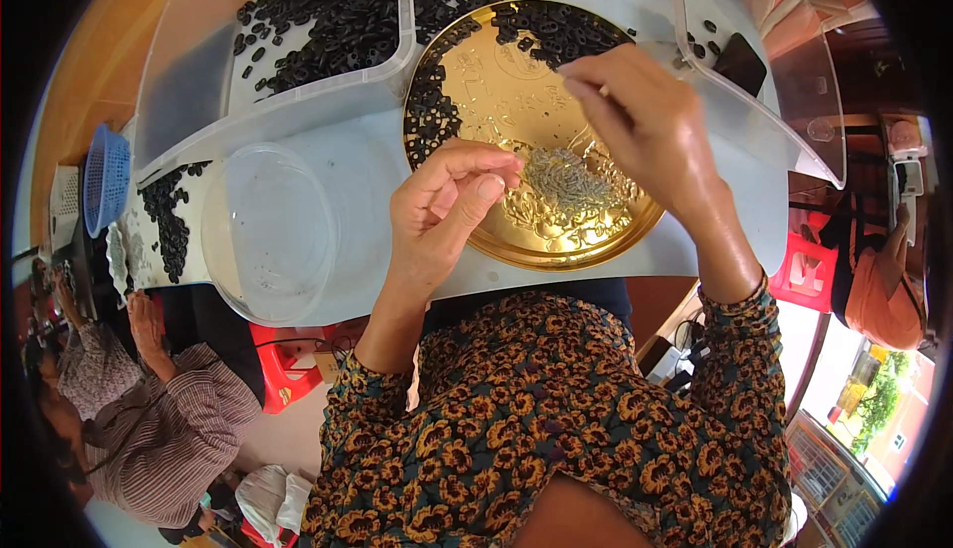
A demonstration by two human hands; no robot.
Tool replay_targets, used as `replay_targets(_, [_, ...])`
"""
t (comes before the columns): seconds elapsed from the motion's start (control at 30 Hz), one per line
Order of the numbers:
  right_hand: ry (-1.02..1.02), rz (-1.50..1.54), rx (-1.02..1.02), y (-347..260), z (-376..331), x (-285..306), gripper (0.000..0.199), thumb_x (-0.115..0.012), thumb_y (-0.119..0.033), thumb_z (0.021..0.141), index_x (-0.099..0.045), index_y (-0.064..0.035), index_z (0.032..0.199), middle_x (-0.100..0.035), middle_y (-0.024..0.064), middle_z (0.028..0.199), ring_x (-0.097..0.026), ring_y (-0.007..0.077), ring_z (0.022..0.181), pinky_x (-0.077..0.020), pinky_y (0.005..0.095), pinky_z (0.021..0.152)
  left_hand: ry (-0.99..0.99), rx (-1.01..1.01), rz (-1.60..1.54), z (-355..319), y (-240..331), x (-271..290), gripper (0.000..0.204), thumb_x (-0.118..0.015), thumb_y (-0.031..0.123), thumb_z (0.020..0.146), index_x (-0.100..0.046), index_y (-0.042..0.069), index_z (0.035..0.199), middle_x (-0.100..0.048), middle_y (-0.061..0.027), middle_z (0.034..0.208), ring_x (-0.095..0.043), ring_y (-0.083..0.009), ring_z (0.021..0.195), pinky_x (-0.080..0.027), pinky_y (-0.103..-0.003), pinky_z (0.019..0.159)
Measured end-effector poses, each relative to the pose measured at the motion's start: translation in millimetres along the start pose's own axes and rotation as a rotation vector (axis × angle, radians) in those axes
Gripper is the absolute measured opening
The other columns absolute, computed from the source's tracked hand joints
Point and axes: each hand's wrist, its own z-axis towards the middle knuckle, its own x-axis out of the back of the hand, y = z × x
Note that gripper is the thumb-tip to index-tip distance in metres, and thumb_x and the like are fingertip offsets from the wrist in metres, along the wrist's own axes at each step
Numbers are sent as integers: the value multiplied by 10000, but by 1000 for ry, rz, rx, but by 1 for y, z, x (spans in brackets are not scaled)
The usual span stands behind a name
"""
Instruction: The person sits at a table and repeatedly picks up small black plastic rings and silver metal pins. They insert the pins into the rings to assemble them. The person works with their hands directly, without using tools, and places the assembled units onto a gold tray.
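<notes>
A round gold tray (pixel 486 81) lies on the table in front of me. Small black plastic pieces with holes (pixel 556 32) line its far and left edges. A heap of tiny grey metal pieces (pixel 566 183) sits on its near half. My left hand (pixel 447 201) hovers over the tray's left side, just left of the heap, thumb and fingertips drawn together. What they pinch is too small to name. Above the tray's right side is my right hand (pixel 650 121), slightly blurred, its thumb and forefinger closed near the black pieces. Anything between them cannot be made out.
A clear plastic bin (pixel 397 62) with many black pieces stands at the far left; another clear bin (pixel 685 37) is at the right. A round clear tub (pixel 268 235) and loose black pieces (pixel 169 220) lie left, near a blue basket (pixel 106 181). Co-workers (pixel 179 429) sit at the left.
</notes>
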Motion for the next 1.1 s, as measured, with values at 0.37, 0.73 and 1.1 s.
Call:
replay_targets(0.37, [-262, -420, -136, 45, 19, -60, 153, -582, -113, 801, -637, -38, 922, -604, 154, 866, -655, 343, 742, -535, 422, 621, -31, 51, -83, 0, 3, 2, 186, -537, 41, 928, -597, -23, 1093, -625, -115, 1016, -602, -168, 906, -474, -285, 802])
replay_targets(0.73, [-452, -352, -236, 40, 39, -58, 202, -535, -181, 845, -646, -56, 959, -624, 137, 910, -640, 348, 810, -509, 450, 724, -5, 32, -41, 0, 3, -3, 192, -540, 85, 925, -604, -15, 1077, -641, -133, 983, -614, -185, 855, -479, -294, 722])
replay_targets(1.1, [-462, 800, -721, 10, 3, -36, 183, -641, -214, 885, -626, -34, 916, -530, -58, 692, -464, 6, 615, -355, 172, 522, 251, 189, 33, 8, 9, -7, 184, -567, 122, 938, -591, -12, 1062, -652, -107, 908, -617, -149, 760, -487, -252, 666])
